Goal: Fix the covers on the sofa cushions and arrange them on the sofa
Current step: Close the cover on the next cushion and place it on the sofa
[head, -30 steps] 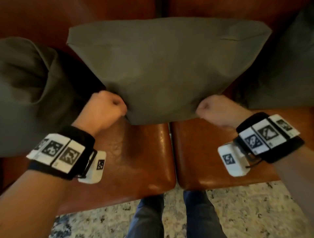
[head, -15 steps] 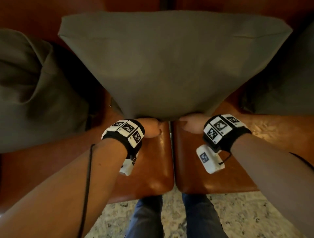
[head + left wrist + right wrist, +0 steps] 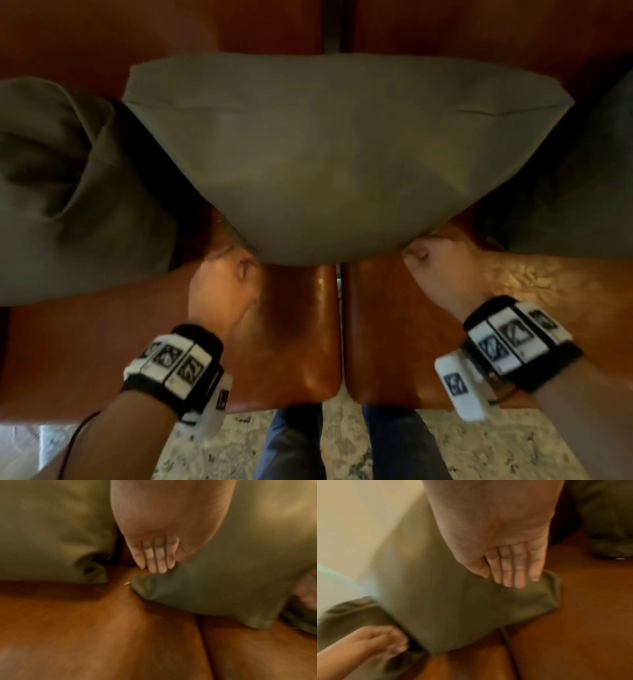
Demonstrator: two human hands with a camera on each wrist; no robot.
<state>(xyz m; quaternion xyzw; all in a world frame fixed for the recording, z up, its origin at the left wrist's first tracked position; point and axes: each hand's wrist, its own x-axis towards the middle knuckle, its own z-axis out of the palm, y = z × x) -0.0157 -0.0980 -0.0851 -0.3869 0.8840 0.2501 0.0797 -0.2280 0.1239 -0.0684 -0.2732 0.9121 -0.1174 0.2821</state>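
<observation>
An olive-green cushion (image 3: 342,154) stands in the middle of the brown leather sofa (image 3: 291,325), leaning on the backrest. My left hand (image 3: 236,270) is at its lower left corner. In the left wrist view the fingers (image 3: 154,561) are straight and together, their tips touching the cushion's edge (image 3: 214,588). My right hand (image 3: 421,253) is at the lower right corner. Its straight fingers (image 3: 510,572) lie on the bunched corner of the cushion (image 3: 445,601), with the thumb beside them. Both wrist views are blurred.
A second olive cushion (image 3: 68,188), creased and slumped, lies on the left of the sofa. A third olive cushion (image 3: 582,188) leans at the right. The gap between the two seat pads runs under the middle cushion. My legs (image 3: 291,445) stand on a patterned rug (image 3: 342,445).
Half a second ago both hands were close together under the cushion's bottom middle. They have spread out to its lower corners, and the cushion now sits lower and further back on the seat.
</observation>
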